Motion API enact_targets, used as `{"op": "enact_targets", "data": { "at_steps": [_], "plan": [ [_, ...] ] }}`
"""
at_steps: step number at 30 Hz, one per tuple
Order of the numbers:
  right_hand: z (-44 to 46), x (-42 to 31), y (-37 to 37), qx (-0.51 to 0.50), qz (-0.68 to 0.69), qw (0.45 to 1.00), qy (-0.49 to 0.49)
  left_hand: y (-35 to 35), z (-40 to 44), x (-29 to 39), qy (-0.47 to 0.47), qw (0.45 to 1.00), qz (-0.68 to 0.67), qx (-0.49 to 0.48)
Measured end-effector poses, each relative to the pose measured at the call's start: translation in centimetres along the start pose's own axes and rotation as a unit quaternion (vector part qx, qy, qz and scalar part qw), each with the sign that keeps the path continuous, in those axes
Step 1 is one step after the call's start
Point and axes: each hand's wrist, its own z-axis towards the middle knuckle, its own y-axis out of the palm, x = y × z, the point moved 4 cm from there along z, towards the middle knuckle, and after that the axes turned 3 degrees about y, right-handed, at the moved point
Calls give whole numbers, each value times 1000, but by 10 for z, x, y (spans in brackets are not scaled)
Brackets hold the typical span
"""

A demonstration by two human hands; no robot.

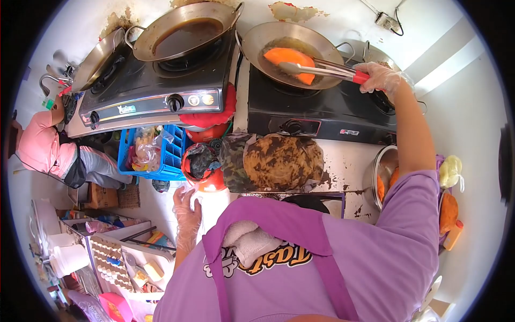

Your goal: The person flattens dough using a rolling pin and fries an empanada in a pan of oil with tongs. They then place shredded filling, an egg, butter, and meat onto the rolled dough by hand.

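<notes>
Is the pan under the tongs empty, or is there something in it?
Not empty: the pan holds a bright orange piece, with liquid showing around it. The right hand holds tongs reaching over it.

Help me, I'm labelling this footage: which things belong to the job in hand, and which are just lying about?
In the job:
- right hand, gripping tongs
- orange piece
- wok around it
- black stove
- probably the metal pot holding more orange pieces

Apparently just lying about:
- blue crate
- white bucket
</notes>
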Motion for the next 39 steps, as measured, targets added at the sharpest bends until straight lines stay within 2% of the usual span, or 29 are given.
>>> {"op": "enact_targets", "data": {
  "at_steps": [1,3,9,16,18,22,24,27,32,39],
  "plan": [
    [0,-2,3,0,0,1000,0,0,0,0,1,1000,-1,1],
    [-1,-8,4,68,-114,991,-11,1,-1,-1,0,1000,-1,0],
    [8,-9,6,109,-223,968,-48,3,-2,-2,-16,1000,-20,-10],
    [0,-14,7,172,-252,951,-46,3,-3,-3,-29,999,-29,-12],
    [-7,-13,8,78,-76,994,23,3,-5,-4,-26,999,-26,-12],
    [-18,3,-2,115,24,991,59,4,-8,-6,-24,999,-23,-13],
    [-26,1,-5,42,101,991,81,3,-8,-5,-27,999,-28,-14],
    [-24,9,-10,9,171,981,92,3,-9,-3,-30,999,-32,-15],
    [-11,17,-17,-34,135,985,105,3,-12,-3,-41,998,-54,-18],
    [-2,2,-11,-58,85,988,113,-6,-14,2,-14,1000,9,-13]
  ]
}}
